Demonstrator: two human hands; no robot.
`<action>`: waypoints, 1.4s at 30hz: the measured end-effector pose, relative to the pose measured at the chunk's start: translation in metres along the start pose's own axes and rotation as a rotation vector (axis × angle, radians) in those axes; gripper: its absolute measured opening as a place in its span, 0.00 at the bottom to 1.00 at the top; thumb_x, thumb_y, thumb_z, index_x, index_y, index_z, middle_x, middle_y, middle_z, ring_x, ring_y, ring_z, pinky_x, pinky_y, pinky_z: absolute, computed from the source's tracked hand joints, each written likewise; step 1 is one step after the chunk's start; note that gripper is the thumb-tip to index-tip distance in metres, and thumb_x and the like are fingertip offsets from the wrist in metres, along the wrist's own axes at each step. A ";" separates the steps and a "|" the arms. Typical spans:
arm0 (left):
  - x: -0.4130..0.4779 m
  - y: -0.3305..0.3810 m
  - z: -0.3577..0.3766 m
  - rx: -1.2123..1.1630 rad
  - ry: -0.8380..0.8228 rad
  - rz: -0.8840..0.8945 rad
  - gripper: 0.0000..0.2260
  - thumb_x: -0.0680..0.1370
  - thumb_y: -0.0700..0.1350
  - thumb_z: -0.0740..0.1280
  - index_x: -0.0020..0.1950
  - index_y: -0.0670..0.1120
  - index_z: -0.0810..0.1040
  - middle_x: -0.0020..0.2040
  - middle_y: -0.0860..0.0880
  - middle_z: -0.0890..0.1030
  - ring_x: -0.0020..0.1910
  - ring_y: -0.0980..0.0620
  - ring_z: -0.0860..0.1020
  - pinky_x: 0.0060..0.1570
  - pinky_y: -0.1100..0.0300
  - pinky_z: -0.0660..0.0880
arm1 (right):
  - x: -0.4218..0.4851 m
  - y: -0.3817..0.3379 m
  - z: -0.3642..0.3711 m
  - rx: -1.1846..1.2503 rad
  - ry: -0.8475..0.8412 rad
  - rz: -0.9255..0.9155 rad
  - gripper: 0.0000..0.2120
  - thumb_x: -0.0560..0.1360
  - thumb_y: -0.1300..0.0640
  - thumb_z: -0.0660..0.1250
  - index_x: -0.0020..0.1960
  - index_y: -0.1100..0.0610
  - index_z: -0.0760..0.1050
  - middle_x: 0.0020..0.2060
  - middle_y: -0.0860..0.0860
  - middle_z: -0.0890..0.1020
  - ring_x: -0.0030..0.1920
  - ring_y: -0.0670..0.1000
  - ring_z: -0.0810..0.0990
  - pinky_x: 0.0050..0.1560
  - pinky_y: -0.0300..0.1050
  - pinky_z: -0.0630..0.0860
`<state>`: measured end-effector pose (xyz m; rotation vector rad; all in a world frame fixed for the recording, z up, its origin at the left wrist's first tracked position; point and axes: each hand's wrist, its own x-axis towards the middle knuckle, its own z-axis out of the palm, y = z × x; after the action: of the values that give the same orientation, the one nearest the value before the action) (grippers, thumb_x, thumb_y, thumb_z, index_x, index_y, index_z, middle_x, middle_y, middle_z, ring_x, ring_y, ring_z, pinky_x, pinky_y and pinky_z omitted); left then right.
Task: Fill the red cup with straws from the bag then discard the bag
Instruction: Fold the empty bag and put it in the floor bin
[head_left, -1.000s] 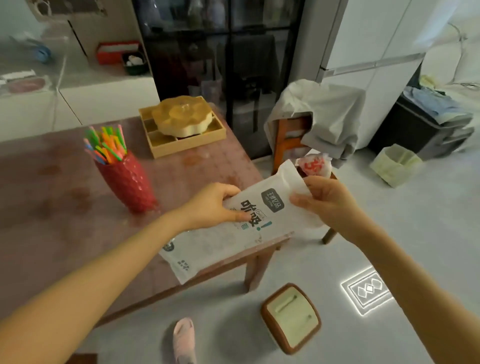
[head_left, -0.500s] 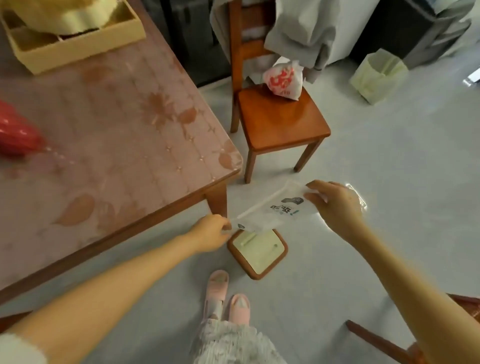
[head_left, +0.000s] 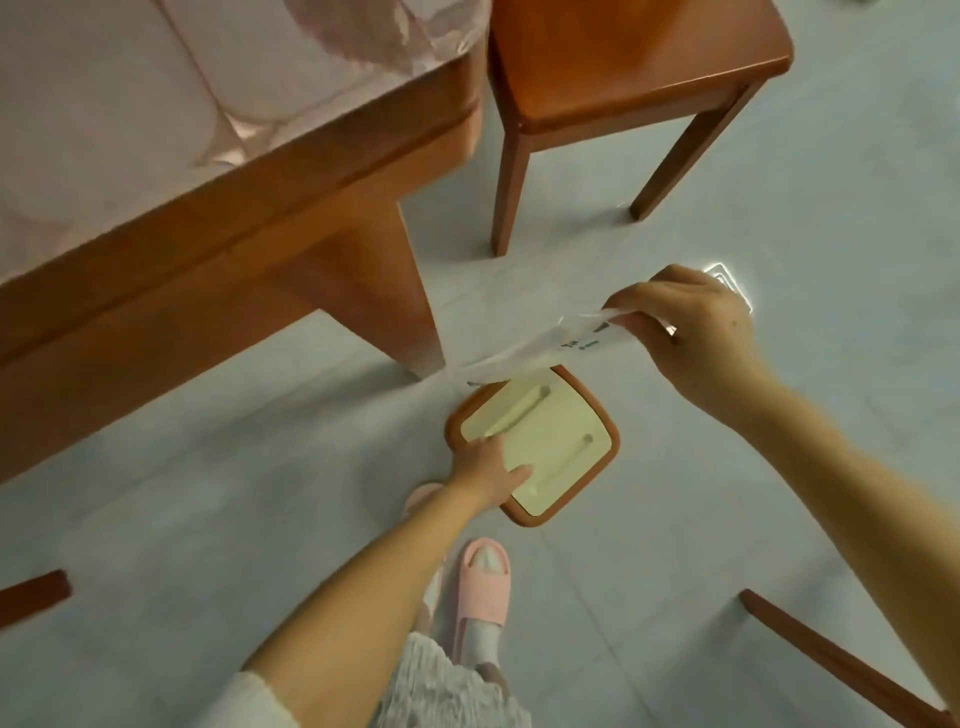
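- Head view, and it's the only one: bin time. The right hand (head_left: 691, 332) pinches one end of the flat, white printed plastic straw bag (head_left: 545, 347), thumb and fingertips closed tight on it, and the bag hangs slack and empty-looking, slanting down to the left above the floor.
- Directly under the bag's low end sits the small floor bin with the brown rim and cream lid (head_left: 545, 441), just beside the leg of the wooden bench with the pink patterned cover (head_left: 208, 171).
- The left hand (head_left: 488, 467) is down on the near-left edge of that lid, fingers spread flat and holding nothing; whether it is pressing or about to lift, I can't tell. The lid looks closed.
- The red cup is out of shot, so its straws can't be checked from here.
- To do this well, I'd say: get the lid properly open first, then feed the bag's low end in ahead of the rest so the light plastic doesn't drape over the rim, and only then let go.
- Pose: left arm stretched long and low to the bin, right arm reaching forward, wrist cocked, hand poised above and right of the lid. Pink slippers (head_left: 485, 577) planted just short of the bin; an orange-brown wooden chair (head_left: 634, 67) stands beyond.
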<state>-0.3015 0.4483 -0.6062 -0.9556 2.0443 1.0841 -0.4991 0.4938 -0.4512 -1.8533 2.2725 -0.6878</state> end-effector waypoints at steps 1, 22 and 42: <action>0.012 -0.004 0.005 0.001 -0.013 0.004 0.31 0.75 0.58 0.62 0.70 0.41 0.60 0.69 0.41 0.69 0.66 0.41 0.67 0.62 0.51 0.66 | 0.003 0.004 0.005 0.006 -0.014 -0.002 0.08 0.75 0.61 0.65 0.45 0.64 0.81 0.38 0.59 0.84 0.36 0.58 0.81 0.39 0.41 0.70; 0.033 -0.043 0.053 0.479 0.083 0.264 0.30 0.76 0.58 0.59 0.71 0.42 0.58 0.68 0.45 0.70 0.63 0.45 0.70 0.62 0.52 0.63 | -0.027 0.041 0.164 -0.241 -0.672 0.014 0.11 0.78 0.54 0.60 0.56 0.46 0.79 0.57 0.48 0.75 0.58 0.55 0.69 0.50 0.46 0.57; 0.043 -0.080 0.051 0.407 0.147 0.468 0.13 0.78 0.52 0.59 0.62 0.52 0.73 0.59 0.48 0.76 0.57 0.45 0.69 0.57 0.53 0.66 | -0.045 0.041 0.252 -0.574 -1.481 0.173 0.20 0.81 0.54 0.54 0.71 0.59 0.64 0.71 0.57 0.67 0.71 0.61 0.64 0.73 0.55 0.59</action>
<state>-0.2495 0.4472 -0.6965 -0.3675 2.5574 0.7783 -0.4299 0.4763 -0.7008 -1.3578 1.4847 1.1301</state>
